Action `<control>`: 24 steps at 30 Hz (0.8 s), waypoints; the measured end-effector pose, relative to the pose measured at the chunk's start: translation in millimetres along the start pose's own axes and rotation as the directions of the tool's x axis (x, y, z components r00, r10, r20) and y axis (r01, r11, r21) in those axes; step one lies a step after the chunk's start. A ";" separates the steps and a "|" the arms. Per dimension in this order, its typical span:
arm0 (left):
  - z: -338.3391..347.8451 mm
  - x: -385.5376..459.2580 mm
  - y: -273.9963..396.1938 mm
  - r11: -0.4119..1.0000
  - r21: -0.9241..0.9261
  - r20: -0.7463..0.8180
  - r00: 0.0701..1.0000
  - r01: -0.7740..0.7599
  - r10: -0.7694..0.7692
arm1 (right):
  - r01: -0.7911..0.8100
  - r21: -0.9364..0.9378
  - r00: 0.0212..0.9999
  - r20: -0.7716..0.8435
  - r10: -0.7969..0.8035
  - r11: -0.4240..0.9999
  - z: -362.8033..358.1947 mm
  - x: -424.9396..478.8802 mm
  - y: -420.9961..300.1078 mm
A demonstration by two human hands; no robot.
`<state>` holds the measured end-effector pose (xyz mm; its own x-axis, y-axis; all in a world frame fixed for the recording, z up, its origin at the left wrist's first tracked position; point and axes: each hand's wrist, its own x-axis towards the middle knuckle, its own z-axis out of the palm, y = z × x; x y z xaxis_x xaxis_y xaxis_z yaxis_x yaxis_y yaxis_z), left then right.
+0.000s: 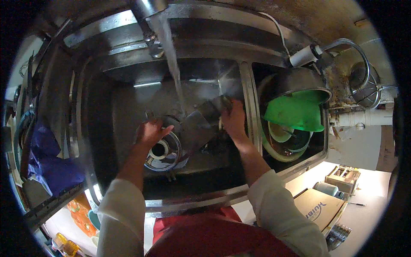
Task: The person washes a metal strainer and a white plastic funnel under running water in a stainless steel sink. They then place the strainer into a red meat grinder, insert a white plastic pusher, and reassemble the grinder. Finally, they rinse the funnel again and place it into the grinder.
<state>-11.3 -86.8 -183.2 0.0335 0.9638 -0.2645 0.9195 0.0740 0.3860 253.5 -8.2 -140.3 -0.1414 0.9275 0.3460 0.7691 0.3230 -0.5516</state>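
Observation:
My left hand (153, 131) is on the upper left rim of a round metal pot or pan part (178, 151) with a pale ring and dark centre, low in a stainless steel sink basin (128, 77). My right hand (233, 117) grips the end of a dark, flat object with a broad blade-like part (197, 123), perhaps a cleaver; blur hides its exact kind. A stream of water (173, 64) falls from the faucet (149, 8) between my hands, close to the flat object.
The right basin holds a green plastic colander or basin (293, 110), a metal pot (298, 78) and bowls (281, 131). A metal divider (252, 106) separates the basins. A purple cloth (54, 163) lies left of the sink. A cardboard box (316, 207) stands at the lower right.

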 end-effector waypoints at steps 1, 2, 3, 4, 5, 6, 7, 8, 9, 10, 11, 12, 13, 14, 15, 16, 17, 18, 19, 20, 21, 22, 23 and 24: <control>-7.4 0.9 8.7 0.999 0.033 0.008 0.999 0.041 -0.041 | 0.157 -0.039 0.987 -0.037 -0.159 0.987 5.8 2.4 1.3; -11.6 1.1 16.6 0.994 0.067 0.014 0.996 0.085 -0.086 | 0.253 -0.114 0.966 -0.012 -0.256 0.961 22.5 -4.4 17.8; -5.0 0.5 26.0 0.991 0.120 -0.076 0.996 0.051 -0.042 | 0.341 -0.214 0.938 0.020 -0.345 0.915 41.5 -16.0 46.3; 7.1 -8.2 31.6 0.983 0.183 -0.162 0.987 0.031 -0.001 | 0.423 -0.294 0.903 0.061 -0.425 0.857 55.1 -23.4 61.5; 13.8 -17.0 34.6 0.967 0.253 -0.245 0.969 0.031 0.034 | 0.260 -0.257 0.965 0.063 -0.253 0.931 63.6 -25.1 57.3; -6.5 -27.2 50.1 0.989 0.146 -0.215 0.975 -0.026 0.057 | 0.084 -0.227 0.995 0.076 -0.068 0.970 68.2 -28.9 51.1; -3.9 -27.4 48.2 0.992 0.123 -0.240 0.968 -0.039 0.068 | -0.098 -0.200 0.988 0.094 0.119 0.975 69.7 -31.1 47.2; 0.7 -26.0 44.8 0.994 0.099 -0.265 0.961 -0.055 0.079 | -0.070 -0.281 0.979 0.163 0.120 0.957 67.5 -31.0 48.7; 2.3 -24.7 42.3 0.995 0.069 -0.298 0.951 -0.066 0.084 | -0.026 -0.358 0.966 0.232 0.116 0.933 62.7 -27.3 51.2; -4.4 -22.1 40.9 0.997 -0.009 -0.340 0.937 -0.081 0.073 | 0.032 -0.422 0.946 0.306 0.110 0.906 54.9 -17.4 42.3; -5.1 -20.9 37.3 0.997 0.007 -0.373 0.925 -0.075 0.072 | -0.065 -0.383 0.922 0.330 0.202 0.922 45.8 -11.4 30.0; -3.7 -20.6 32.7 0.998 0.020 -0.407 0.911 -0.063 0.066 | -0.156 -0.347 0.888 0.361 0.285 0.925 21.6 3.5 -8.3; -3.9 -20.1 32.6 0.998 0.034 -0.438 0.897 -0.059 0.068 | -0.255 -0.315 0.844 0.389 0.369 0.914 9.6 8.3 -33.2; -2.9 -17.4 37.9 0.997 0.049 -0.442 0.894 -0.052 0.069 | -0.161 -0.240 0.893 0.377 0.245 0.957 17.8 -3.9 -38.2; -2.8 -15.2 41.7 0.997 0.067 -0.447 0.892 -0.044 0.069 | -0.060 -0.164 0.928 0.355 0.116 0.985 30.8 -15.3 -46.4; -3.1 -14.4 41.7 0.995 0.094 -0.453 0.889 -0.027 0.067 | 0.056 -0.134 0.949 0.317 -0.011 0.989 45.3 -18.3 -63.4; -1.8 -15.3 40.0 0.993 0.115 -0.472 0.879 -0.024 0.076 | 0.176 -0.111 0.952 0.272 -0.140 0.978 54.5 -17.7 -74.8; -0.8 -16.9 37.7 0.990 0.141 -0.493 0.865 -0.022 0.090 | 0.227 -0.119 0.960 0.192 -0.202 0.967 61.1 -15.5 -71.1; 0.7 -15.8 36.4 0.986 0.163 -0.513 0.851 -0.030 0.111 | 0.272 -0.141 0.960 0.109 -0.258 0.952 73.3 -14.9 -58.7; 0.9 -13.5 36.7 0.985 0.166 -0.519 0.846 -0.038 0.120 | 0.314 -0.168 0.949 0.028 -0.314 0.934 85.0 -13.1 -45.6; 1.9 -12.1 36.7 0.985 0.170 -0.522 0.843 -0.044 0.128 | 0.218 -0.121 0.976 0.042 -0.214 0.968 96.4 -9.4 -29.6; 2.6 -13.7 38.8 0.985 0.170 -0.520 0.845 -0.042 0.126 | 0.118 -0.069 0.991 0.070 -0.113 0.991 103.8 -6.4 -10.8; 3.0 -14.1 40.5 0.988 0.148 -0.505 0.855 -0.053 0.122 | 0.021 -0.020 0.994 0.105 -0.018 1.000 104.4 -4.4 1.7; 2.2 -16.4 39.7 0.991 0.128 -0.492 0.864 -0.051 0.108 | -0.150 -0.080 0.961 0.222 0.165 0.985 95.8 -1.4 -1.6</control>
<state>25.5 -100.2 -165.6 -0.0650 0.9666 0.2480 0.9591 -0.0081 0.2830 192.8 8.0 -212.6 -0.1478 0.9863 0.0729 0.8289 0.1638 -0.5349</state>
